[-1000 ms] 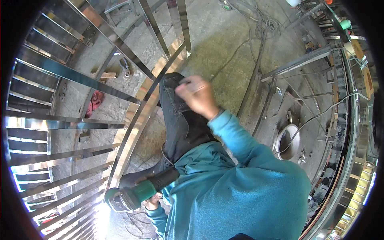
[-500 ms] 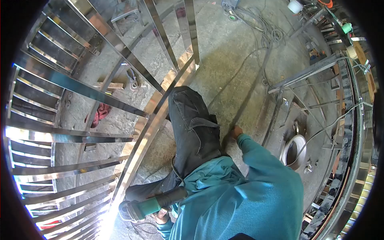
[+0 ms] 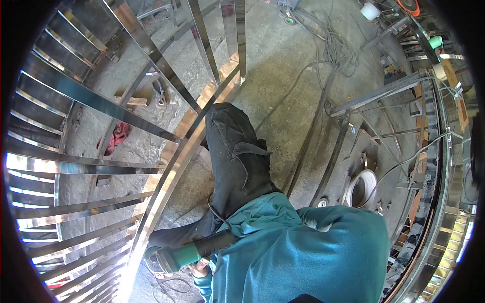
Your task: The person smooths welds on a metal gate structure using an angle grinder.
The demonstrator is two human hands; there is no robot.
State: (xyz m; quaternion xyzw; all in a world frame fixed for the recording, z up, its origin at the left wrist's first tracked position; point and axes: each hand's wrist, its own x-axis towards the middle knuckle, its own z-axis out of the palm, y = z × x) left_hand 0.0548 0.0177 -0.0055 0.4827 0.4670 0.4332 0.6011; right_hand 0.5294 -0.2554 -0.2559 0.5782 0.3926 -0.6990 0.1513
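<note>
An angle grinder (image 3: 188,254) with a green body and black rear handle lies across my lap at the lower left. My left hand (image 3: 201,264) is closed around it from beneath, mostly hidden by the tool. The grinder's metal head points left, toward a curved polished metal rail (image 3: 178,160). My right arm is bent back, its teal sleeve (image 3: 348,227) bunched at the right. The right hand itself is out of sight. A small round disc (image 3: 322,203) lies on the floor beside that sleeve.
Shiny metal bars (image 3: 108,115) fan out left from the rail. Pliers (image 3: 158,93) and a red cloth (image 3: 119,136) lie between them. Coiled cables (image 3: 333,48) spread over the floor ahead. At the right stand a metal frame (image 3: 379,93) and a white round container (image 3: 361,188).
My right hand has drawn back from the floor and out of sight, and the right sleeve is now folded. The small disc has come into view. The left hand keeps hold of the angle grinder.
</note>
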